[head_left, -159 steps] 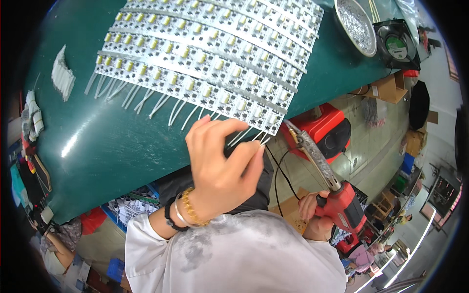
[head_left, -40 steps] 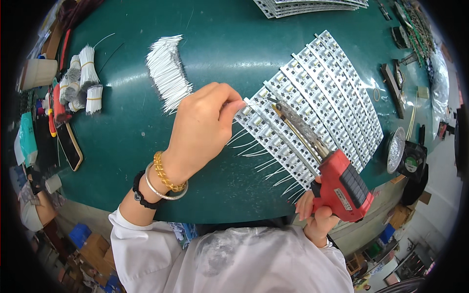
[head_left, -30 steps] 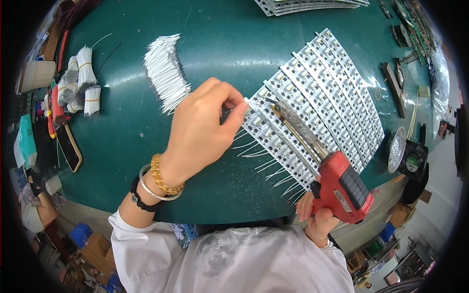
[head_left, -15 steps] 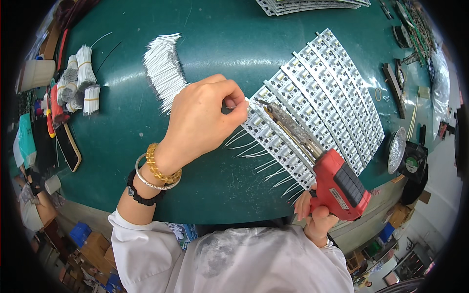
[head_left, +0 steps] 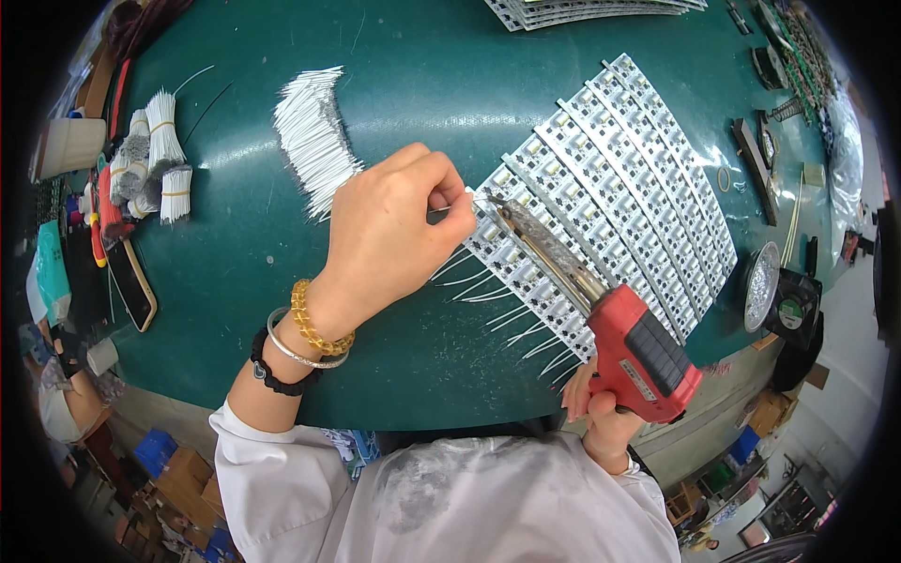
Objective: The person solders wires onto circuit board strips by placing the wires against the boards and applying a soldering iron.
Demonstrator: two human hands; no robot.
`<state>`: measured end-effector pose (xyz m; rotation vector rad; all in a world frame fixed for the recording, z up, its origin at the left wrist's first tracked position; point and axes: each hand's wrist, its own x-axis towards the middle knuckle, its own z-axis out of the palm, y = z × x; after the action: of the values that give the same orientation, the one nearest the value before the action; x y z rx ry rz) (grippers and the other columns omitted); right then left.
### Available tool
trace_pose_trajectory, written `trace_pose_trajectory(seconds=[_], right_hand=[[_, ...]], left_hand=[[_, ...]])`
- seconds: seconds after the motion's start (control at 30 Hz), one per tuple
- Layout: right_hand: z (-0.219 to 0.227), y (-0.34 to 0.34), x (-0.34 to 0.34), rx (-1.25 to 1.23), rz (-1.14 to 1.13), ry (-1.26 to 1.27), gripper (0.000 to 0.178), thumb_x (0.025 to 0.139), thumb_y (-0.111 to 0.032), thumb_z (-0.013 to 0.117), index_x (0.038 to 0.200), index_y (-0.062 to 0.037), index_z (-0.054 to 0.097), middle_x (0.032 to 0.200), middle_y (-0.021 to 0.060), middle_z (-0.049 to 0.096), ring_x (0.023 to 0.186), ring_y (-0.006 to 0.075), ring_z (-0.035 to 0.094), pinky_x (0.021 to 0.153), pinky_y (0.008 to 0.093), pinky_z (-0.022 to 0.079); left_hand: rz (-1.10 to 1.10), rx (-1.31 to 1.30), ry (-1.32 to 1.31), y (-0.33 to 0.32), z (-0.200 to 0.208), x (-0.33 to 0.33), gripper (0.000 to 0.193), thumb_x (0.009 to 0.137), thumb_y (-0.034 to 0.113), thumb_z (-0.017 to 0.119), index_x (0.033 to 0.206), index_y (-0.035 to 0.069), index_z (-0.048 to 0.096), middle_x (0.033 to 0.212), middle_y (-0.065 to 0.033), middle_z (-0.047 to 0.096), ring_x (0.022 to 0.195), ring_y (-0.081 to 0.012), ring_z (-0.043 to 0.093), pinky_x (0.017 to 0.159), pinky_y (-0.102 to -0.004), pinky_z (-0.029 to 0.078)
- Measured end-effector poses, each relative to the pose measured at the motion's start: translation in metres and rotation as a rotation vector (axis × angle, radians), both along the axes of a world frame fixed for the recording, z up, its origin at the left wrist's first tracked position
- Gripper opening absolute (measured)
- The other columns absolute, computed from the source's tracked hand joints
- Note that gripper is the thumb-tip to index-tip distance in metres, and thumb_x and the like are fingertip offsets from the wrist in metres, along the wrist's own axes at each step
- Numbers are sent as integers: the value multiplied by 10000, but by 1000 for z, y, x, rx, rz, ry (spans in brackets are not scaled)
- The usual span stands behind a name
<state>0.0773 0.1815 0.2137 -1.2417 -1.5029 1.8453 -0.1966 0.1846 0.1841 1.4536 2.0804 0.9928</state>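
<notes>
My left hand point(head_left: 399, 220) pinches a thin white wire at the left corner of a panel of small circuit boards point(head_left: 648, 159). In my right hand point(head_left: 608, 422) is a red soldering gun point(head_left: 643, 352). Its tip points at that same corner, close beside my left fingertips; whether it touches the wire is too small to tell. Several white wires point(head_left: 526, 330) stick out from the panel's near left edge. Beyond my left hand lies a loose pile of cut white wires point(head_left: 314, 136). My right fingers are partly hidden behind the gun's grip.
Bundled white wires point(head_left: 164, 141), pliers point(head_left: 97, 235) and a phone point(head_left: 131, 281) lie at the left of the green table point(head_left: 413, 375). More panels point(head_left: 591, 13) are stacked at the far edge. To the right stand a metal dish point(head_left: 761, 286) and a small black fan point(head_left: 796, 310).
The soldering gun and my right hand have shifted slightly left, bringing the gun's tip a little nearer my left fingers. My left hand has hardly moved and keeps its pinch.
</notes>
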Motion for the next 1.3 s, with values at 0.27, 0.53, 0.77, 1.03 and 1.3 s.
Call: trace_pose_trajectory(seconds=[0.27, 0.53, 0.77, 1.03, 1.3], right_hand=[[-2, -5, -5, 44, -92, -7, 788, 804, -545, 669, 1188, 106, 446, 514, 25, 473, 405, 128, 459, 437, 275, 413], [-1, -5, -5, 79, -103, 82, 824, 818, -541, 660, 1241, 123, 417, 514, 19, 463, 406, 124, 456, 440, 274, 414], [-5, -12, 6, 205, -167, 115, 804, 858, -531, 623, 1261, 126, 394, 514, 9, 452, 400, 118, 449, 436, 257, 403], [-5, -15, 10, 245, -150, 198, 765, 883, -487, 615, 1276, 126, 381, 523, 14, 448, 398, 116, 433, 442, 258, 388], [-8, -19, 21, 255, -157, 199, 749, 882, -471, 626, 1278, 122, 397, 520, 17, 448, 399, 123, 435, 447, 270, 395]], left_hand=[[-3, 15, -24, 0, -1, -1, 115, 751, 73, 693, 719, 12, 600, 685, -36, 569, 483, -101, 418, 467, -265, 344], [7, 2, -37, -2, 0, -3, 102, 764, 76, 686, 732, 9, 616, 695, -41, 575, 496, -99, 435, 478, -257, 360], [95, 173, 337, -25, 18, -14, 167, 760, 56, 725, 895, 35, 628, 818, -86, 579, 676, -238, 572, 607, -339, 470], [42, 5, 709, -55, 14, -41, 174, 733, 38, 707, 871, 18, 603, 855, -95, 541, 816, -279, 544, 700, -382, 461], [-22, 102, 818, -53, 20, -47, 148, 762, 84, 700, 721, 46, 562, 720, -73, 541, 689, -256, 543, 597, -362, 448]])
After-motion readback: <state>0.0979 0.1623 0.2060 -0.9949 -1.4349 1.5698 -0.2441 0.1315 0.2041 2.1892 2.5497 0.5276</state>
